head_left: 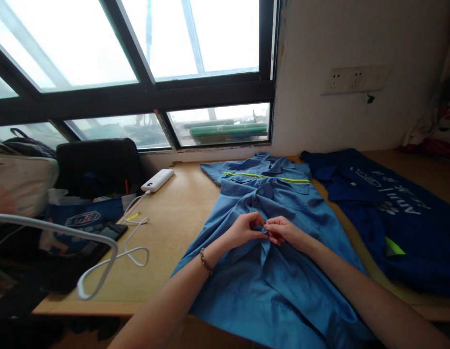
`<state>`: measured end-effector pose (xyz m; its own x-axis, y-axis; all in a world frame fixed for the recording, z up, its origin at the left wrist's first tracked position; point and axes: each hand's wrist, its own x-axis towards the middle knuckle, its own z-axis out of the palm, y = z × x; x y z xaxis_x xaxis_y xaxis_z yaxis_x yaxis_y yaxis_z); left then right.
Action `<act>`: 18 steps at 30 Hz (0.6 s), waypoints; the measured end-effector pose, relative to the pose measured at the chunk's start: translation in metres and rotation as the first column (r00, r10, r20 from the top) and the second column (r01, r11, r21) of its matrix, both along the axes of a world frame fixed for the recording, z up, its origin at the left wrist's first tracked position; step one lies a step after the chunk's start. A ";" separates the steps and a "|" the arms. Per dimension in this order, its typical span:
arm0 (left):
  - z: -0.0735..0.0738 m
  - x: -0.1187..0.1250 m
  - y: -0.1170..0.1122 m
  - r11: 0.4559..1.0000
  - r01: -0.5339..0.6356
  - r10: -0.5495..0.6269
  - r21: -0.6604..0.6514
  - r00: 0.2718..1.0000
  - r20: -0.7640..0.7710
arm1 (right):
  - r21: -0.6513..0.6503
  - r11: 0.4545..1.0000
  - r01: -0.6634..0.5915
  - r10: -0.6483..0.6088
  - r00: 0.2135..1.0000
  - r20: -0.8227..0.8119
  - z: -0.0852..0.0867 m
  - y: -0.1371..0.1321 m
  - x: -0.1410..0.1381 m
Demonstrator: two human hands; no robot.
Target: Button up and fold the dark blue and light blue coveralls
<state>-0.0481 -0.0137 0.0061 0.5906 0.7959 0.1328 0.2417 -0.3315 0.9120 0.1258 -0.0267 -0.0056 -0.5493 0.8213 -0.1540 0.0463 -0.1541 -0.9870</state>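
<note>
A light blue work shirt (246, 291) with a yellow-green stripe across the chest lies front up, its collar toward the wall and its hem over the table's near edge. At the middle of its front, my left hand (248, 228) pinches a small blue button (264, 230) between thumb and fingers. My right hand (283, 230) meets it there, its fingertips closed on the shirt's front edge beside the button. The fabric is drawn up in folds around both hands. Another button (261, 192) shows higher on the front. The buttonhole is hidden by my fingers.
Right of the shirt lies a dark blue garment (421, 242) with white print. On the wooden table (166, 271) at left sit a white power bank (158, 180) and its looping cable (116, 254). Bags (90, 218) crowd the left side. Behind are a window and a wall socket (357, 79).
</note>
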 end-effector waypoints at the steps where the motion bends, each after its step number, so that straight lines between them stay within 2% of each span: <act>1: 0.000 0.000 0.000 1.000 0.000 0.000 0.004 1.000 -0.003 | 0.023 1.000 -0.003 0.002 1.000 0.015 -0.002 0.001 0.000; 7: -0.003 -0.003 0.003 1.000 -0.011 0.011 0.021 0.999 -0.034 | 0.120 0.993 0.006 -0.015 0.997 0.077 -0.008 0.004 0.000; 11: -0.006 -0.006 0.010 0.998 -0.030 0.036 0.053 0.992 -0.119 | 0.112 0.994 -0.015 0.004 0.995 0.100 -0.004 0.007 0.002; 14: 0.002 -0.009 0.006 0.992 -0.061 0.083 0.113 0.975 -0.204 | 0.141 0.989 -0.042 0.016 0.983 0.184 0.003 0.005 0.005; 16: 0.011 -0.016 -0.009 0.980 -0.075 0.122 0.182 0.957 -0.264 | 0.263 0.963 -0.065 -0.024 0.946 0.325 0.012 -0.009 0.009; 18: 0.021 -0.030 -0.033 0.955 -0.059 0.162 0.292 0.925 -0.343 | 0.460 0.882 -0.100 -0.156 0.860 0.486 0.023 -0.039 0.014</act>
